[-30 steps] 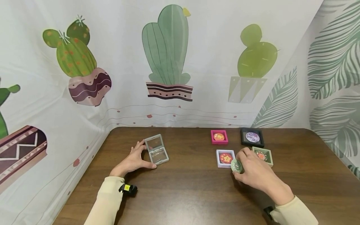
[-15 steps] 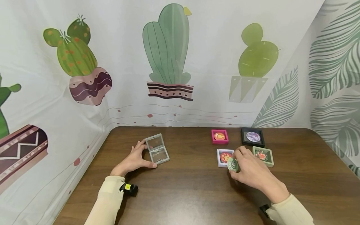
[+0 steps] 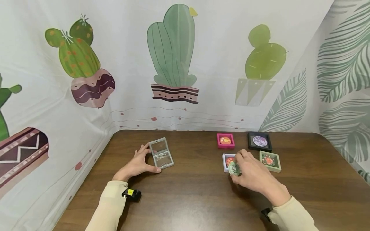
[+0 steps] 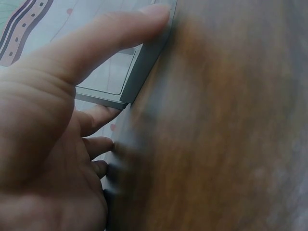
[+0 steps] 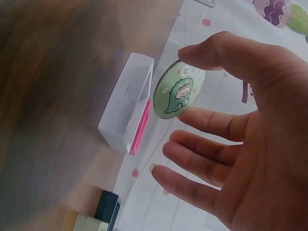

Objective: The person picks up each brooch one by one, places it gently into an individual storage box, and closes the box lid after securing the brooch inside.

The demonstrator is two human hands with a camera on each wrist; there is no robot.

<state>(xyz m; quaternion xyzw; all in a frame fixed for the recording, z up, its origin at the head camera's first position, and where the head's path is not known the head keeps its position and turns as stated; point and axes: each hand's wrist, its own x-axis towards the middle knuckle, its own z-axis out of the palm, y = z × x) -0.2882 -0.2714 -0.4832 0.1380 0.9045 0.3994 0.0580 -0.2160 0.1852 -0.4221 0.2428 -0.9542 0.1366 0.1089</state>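
Observation:
My left hand (image 3: pixel 140 164) holds a grey hinged case (image 3: pixel 163 159) with clear windows, which lies unfolded on the table at the left. In the left wrist view the thumb lies along the edge of the case (image 4: pixel 144 72), and a fingertip is at its corner. My right hand (image 3: pixel 251 170) pinches a round green badge (image 3: pixel 234 168) between thumb and index finger. A cartoon figure in a dinosaur suit shows on the badge (image 5: pixel 180 91) in the right wrist view. It is tilted and held above the table, overlapping the white frame (image 3: pixel 225 166) with a red disc inside.
Behind the white frame is a pink frame (image 3: pixel 218 145) with an orange disc. A black frame (image 3: pixel 251 146) with a purple disc and a green frame (image 3: pixel 276 169) with a red-patterned disc lie to the right. A cactus-print cloth (image 3: pixel 214 64) hangs behind the table.
The right hand has moved left with the green badge, from beside the white frame to over it, uncovering the green frame. The left hand and grey case stay put.

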